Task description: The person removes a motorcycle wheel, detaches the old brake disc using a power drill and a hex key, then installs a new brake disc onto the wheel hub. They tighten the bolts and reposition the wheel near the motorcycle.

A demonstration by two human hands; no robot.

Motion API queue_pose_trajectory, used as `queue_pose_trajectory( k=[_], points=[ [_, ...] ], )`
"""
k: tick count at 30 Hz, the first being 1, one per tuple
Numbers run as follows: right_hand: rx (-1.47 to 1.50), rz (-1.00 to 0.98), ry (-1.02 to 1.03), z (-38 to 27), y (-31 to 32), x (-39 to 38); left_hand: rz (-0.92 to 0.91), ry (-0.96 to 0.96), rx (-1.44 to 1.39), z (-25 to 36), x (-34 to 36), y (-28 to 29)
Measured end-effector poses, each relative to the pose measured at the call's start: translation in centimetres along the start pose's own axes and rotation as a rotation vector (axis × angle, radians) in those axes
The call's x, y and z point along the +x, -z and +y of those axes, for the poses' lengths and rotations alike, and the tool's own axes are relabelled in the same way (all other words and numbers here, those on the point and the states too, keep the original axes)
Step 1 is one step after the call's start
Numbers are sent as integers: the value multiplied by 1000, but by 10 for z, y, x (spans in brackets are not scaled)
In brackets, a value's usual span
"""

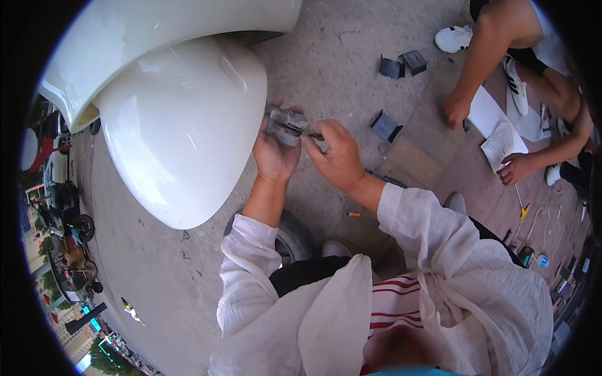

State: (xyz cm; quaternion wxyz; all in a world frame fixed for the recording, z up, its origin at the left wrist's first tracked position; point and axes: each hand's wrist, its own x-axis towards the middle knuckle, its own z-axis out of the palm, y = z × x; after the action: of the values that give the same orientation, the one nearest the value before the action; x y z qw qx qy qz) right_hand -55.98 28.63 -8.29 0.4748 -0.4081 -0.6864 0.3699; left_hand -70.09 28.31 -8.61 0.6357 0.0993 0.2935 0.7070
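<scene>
A small grey block-like metal part [286, 123] with a dark slot rests in my left hand [276, 156], palm up, with the fingers curled round it. From the right, my right hand [338, 156] meets the part, thumb and forefinger pinched at its edge. Between those fingertips there seems to be something thin and dark, too small to name. Just left of my left hand bulges a large glossy white curved shell [188, 131], and it hides part of that hand's outer side.
Several dark angled metal pieces [385, 125] lie on the concrete to the right. A tyre [295, 235] stands below my forearms. At the far right, another person's hand [458, 109] rests by white papers [489, 113]; a yellow-handled tool [524, 212] lies nearer.
</scene>
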Motion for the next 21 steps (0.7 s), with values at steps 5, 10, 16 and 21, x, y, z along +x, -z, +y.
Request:
queue_pose_trajectory(
  k=[5,10,16,21],
  points=[
    [-87,4,90,-1,-2,3,33,3,-7,-1,-1,-3],
    [-134,23,151,2,-5,6,21,-5,20,0,-1,-2],
    [-132,5,94,9,-9,5,30,6,40,0,-2,-3],
    [-88,-30,148,9,-7,5,16,12,32,2,-2,5]
  ],
)
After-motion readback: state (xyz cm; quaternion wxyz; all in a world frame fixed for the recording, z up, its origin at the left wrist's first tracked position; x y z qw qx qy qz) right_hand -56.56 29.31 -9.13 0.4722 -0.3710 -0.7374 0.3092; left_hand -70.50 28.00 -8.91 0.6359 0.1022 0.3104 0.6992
